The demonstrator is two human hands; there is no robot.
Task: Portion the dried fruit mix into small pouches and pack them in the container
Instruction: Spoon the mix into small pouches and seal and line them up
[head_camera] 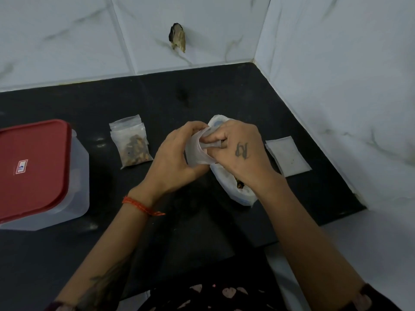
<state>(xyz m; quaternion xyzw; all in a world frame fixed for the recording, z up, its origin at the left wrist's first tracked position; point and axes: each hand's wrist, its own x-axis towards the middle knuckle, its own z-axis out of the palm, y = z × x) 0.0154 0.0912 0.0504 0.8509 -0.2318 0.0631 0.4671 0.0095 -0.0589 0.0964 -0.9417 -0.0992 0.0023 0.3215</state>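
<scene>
A small clear pouch [197, 151] is held up between both hands over the black counter. My left hand [177, 158] grips its left side. My right hand [238, 151] has its fingers curled into the pouch's mouth. Beneath my right hand lies a white plastic bag [233, 189] holding the dried fruit mix, partly hidden. Filled pouches [132, 144] lie stacked to the left of my hands. A clear container with a red lid [33, 167] stands at the far left, lid on.
Flat empty pouches [288, 156] lie to the right of the bag, near the tiled side wall [336, 86]. The tiled back wall bears a dark chipped hole [177, 38]. The black counter [179, 221] ends at the corner on the right.
</scene>
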